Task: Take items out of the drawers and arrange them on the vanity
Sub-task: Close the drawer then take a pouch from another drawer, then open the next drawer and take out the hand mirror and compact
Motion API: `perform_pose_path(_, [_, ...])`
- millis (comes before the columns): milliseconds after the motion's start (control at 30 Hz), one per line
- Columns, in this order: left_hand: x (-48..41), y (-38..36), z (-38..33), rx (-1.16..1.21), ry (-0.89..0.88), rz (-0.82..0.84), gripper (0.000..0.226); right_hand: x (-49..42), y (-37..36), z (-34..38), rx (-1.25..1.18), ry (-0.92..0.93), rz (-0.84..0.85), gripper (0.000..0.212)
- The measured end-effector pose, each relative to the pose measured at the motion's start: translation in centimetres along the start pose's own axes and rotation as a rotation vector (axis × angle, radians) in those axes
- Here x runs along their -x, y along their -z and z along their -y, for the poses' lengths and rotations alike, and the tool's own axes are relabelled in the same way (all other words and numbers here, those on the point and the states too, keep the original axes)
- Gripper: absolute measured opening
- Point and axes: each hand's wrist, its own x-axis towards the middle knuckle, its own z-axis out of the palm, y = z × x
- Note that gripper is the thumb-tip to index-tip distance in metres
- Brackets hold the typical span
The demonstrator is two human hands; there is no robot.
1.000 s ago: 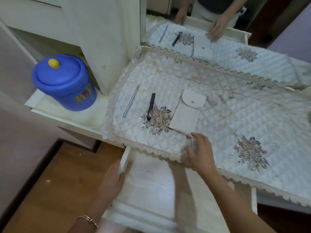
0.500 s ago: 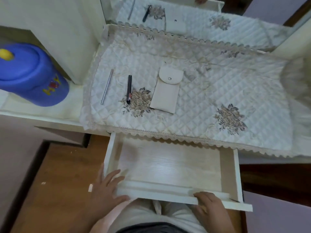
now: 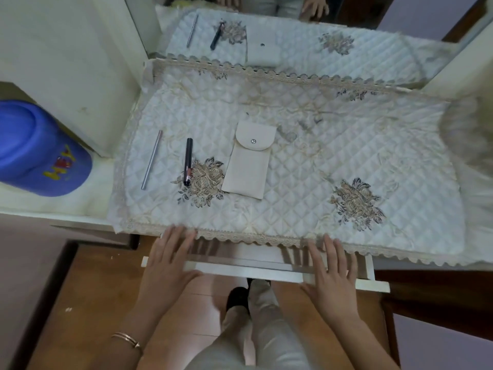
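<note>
White drawer front [image 3: 253, 271] sits nearly shut under our left hand [image 3: 168, 265] and right hand [image 3: 333, 276], both flat and open, while the beige pouch [image 3: 248, 166], black tube [image 3: 187, 161] and silver stick [image 3: 152, 158] lie on the tabletop cloth [image 3: 320, 169], whose lace hem [image 3: 253, 239] may snag in the gap.

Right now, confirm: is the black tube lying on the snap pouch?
No, the black tube lies on the quilted cloth, apart from the snap pouch.

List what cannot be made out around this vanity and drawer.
Head view throughout.
Inside of the drawer: hidden under the quilted cloth, left hand and right hand.
Contents of the pouch: flap snapped shut.
Part of the blue tub: cut by left edge.
The faint marks right of pouch: too blurred.
</note>
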Motion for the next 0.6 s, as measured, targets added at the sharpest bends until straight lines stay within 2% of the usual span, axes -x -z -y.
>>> perform_pose_path(100, [-2.8, 0.2, -0.2, -0.007, 0.008, -0.045, 0.076, -2.9, -0.1, -0.7, -0.007, -0.005, -0.001, 0.128])
perform_pose_path(200, [-4.6, 0.3, -0.6, -0.042, 0.011, -0.13, 0.064, -4.9, -0.3, -1.0, 0.009, 0.023, -0.037, 0.1])
perform_pose_path(267, [-5.6, 0.3, -1.1, -0.034, 0.101, -0.131, 0.075, -6.1, -0.4, -0.9, 0.0, -0.003, -0.055, 0.088])
perform_pose_path(367, [-6.2, 0.3, -1.6, -0.04, 0.202, -0.102, 0.081, -6.8, -0.5, -0.9, -0.035, -0.038, -0.064, 0.085])
perform_pose_path(500, [-6.1, 0.4, -2.0, -0.053, 0.194, -0.101, 0.082, -6.7, -0.5, -1.1, -0.028, -0.02, -0.066, 0.086])
perform_pose_path(600, [-5.7, 0.8, -2.9, -0.067, 0.176, -0.107, 0.076, -6.7, 0.3, -0.8, -0.106, -0.061, 0.0, 0.079])
